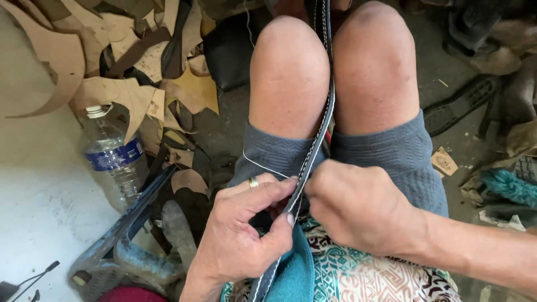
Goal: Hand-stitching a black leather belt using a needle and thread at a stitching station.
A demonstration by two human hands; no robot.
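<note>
Fingers point(278, 193) of the left hand point(240, 235), one bearing a gold ring point(253, 182), are clenched on a dark leather strap point(320, 142) with white stitching along its edges; the thumb presses the strap from the near side. The right hand point(358, 210) closes on the same strap from the opposite side, knuckles up, its fingertips hidden behind the strap, so its grip is judged only from the curled pose. A white thread point(263, 165) runs from the strap across the left thigh of the grey shorts point(403, 156).

The strap lies in the person's lap, passes up between the two bare knees point(291, 61) and leaves the frame at the top edge; its lower end runs down over a teal cloth point(296, 274) and a patterned garment point(363, 277) at the bottom edge.

On the floor point(224, 128), to the left of the legs, lie tan and brown leather offcuts point(128, 95), a clear plastic water bottle point(112, 156) with a blue label, and a blue-grey plastic frame point(134, 215). A white surface point(33, 184) fills the lower left corner. To the right of the legs, a black shoe sole point(458, 103) rests on the floor, with a teal fuzzy item point(509, 184) near the right edge.
</note>
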